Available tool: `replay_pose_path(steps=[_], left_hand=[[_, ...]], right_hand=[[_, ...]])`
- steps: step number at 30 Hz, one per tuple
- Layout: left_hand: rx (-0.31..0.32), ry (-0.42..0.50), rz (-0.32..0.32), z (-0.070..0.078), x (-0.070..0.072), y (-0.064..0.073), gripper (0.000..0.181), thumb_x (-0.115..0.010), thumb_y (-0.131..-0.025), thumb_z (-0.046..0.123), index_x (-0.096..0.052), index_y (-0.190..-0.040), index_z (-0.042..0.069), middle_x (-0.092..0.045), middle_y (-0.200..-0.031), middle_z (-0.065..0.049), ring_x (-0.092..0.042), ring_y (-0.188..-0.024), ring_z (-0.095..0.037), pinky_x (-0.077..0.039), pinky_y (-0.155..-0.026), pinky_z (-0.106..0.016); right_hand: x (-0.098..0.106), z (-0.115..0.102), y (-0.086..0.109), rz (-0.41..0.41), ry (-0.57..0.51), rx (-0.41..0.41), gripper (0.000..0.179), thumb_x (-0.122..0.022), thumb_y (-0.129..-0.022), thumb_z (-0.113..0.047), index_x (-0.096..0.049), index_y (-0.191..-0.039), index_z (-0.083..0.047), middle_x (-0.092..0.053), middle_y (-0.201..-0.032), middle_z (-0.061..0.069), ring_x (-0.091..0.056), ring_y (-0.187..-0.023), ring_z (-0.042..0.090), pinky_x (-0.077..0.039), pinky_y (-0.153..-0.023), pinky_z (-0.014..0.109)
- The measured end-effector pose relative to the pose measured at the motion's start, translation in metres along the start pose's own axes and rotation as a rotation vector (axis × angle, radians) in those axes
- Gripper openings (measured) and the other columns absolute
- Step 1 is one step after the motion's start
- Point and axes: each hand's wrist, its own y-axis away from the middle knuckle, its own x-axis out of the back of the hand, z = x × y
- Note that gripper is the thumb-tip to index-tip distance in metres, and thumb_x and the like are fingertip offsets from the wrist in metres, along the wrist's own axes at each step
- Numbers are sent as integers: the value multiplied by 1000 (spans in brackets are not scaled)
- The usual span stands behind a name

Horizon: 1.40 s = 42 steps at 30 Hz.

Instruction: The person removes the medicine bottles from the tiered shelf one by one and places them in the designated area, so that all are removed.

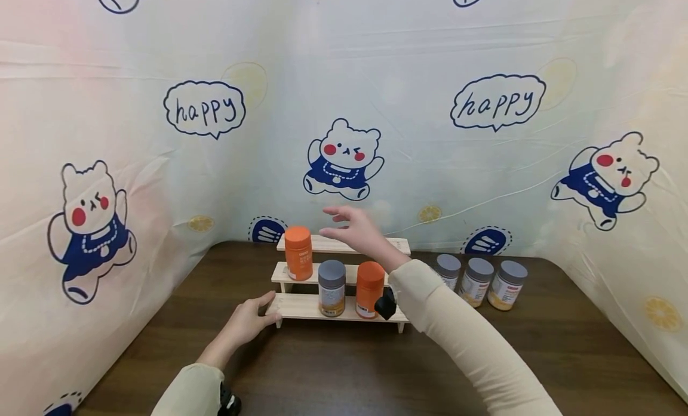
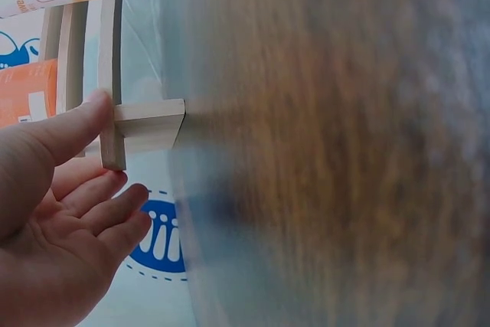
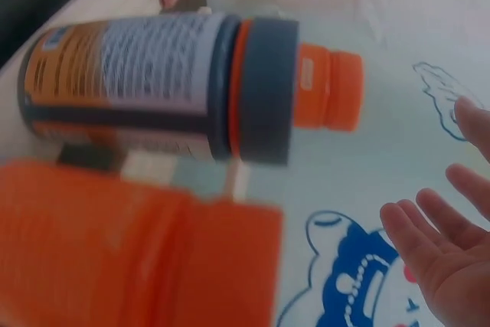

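A three-step wooden display rack stands on the table. My left hand holds the left end of its lowest step; in the left wrist view the thumb lies against the board's end. My right hand hovers over the top step with nothing in it, fingers spread apart. An orange bottle stands at the left of the middle step. The lowest step bears a grey-lidded jar and another orange bottle, partly overlapped by the right wrist's black camera.
Three grey-lidded jars stand in a row on the dark wooden table, right of the rack; the right sleeve partly covers the nearest jar. A printed cloth with bears encloses the table at the back and sides.
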Motion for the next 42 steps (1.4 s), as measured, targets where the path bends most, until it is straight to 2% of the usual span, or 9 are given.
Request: replay_pose_path(steps=[11, 15, 21, 26, 32, 42], left_hand=[[-6, -3, 5, 0, 0, -1, 60, -69, -84, 21, -45, -133, -4, -47, -129, -26, -43, -118, -40, -36, -92, -54], [5, 4, -5, 0, 0, 0, 61, -68, -84, 21, -44, -134, -4, -46, -130, -26, -42, -119, -41, -35, -92, -55], [7, 6, -16, 0, 0, -1, 62, -68, -85, 25, -43, -134, -4, -45, -130, -26, -42, -119, -41, -36, -91, -55], [1, 2, -11, -1, 0, -2, 61, -68, -84, 24, -44, -134, -3, -46, -130, -25, -43, -118, -40, -36, -91, -54], [11, 1, -16, -2, 0, -2, 62, -68, -84, 25, -44, -134, -3, -46, -130, -25, -43, -119, -40, -36, -92, -54], [7, 0, -13, -2, 0, -2, 62, -68, -84, 25, -44, -134, -2, -47, -129, -25, -43, -118, -40, -36, -92, -54]], right_hand=[[-40, -1, -12, -45, 38, -14, 50, -70, -83, -27, -55, -129, -13, -51, -131, 4, -49, -116, 23, -46, -85, 35], [-52, -1, -13, -32, 47, -3, 51, -71, -83, -25, -55, -129, -11, -52, -129, 5, -49, -114, 25, -46, -85, 35], [-64, 1, -14, 5, 58, -10, 52, -71, -82, -23, -54, -129, -10, -52, -124, 6, -49, -108, 20, -44, -86, 32], [-72, 3, -15, 15, 43, -32, 51, -70, -83, -22, -54, -130, -11, -54, -123, 4, -51, -105, 17, -44, -87, 30], [-75, 4, -17, 34, 0, -70, 45, -68, -85, -15, -56, -128, -11, -58, -118, 4, -55, -96, 16, -47, -80, 26], [-75, 2, -16, 43, 9, -89, 43, -67, -86, -15, -57, -127, -12, -60, -116, 4, -57, -95, 16, -49, -78, 25]])
